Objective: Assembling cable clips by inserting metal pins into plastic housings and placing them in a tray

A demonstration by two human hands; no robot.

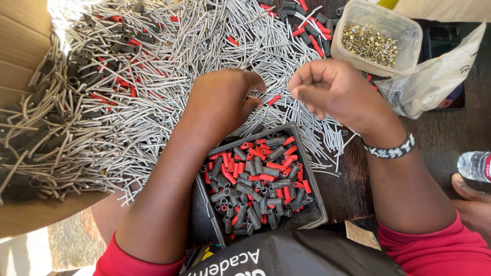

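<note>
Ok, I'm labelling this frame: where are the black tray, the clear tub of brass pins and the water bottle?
black tray [316, 207], head view, right rim.
clear tub of brass pins [409, 56], head view, right wall.
water bottle [473, 165], head view, clear body.

Crowded work area, little bare tabletop

Grey wire pieces [169, 66] cover the far and left tabletop; a black tray [314, 204] of sleeves blocks the near middle, a clear tub [404, 56] and plastic bag [434, 76] the far right. Bare dark tabletop [445, 143] lies right.
</note>
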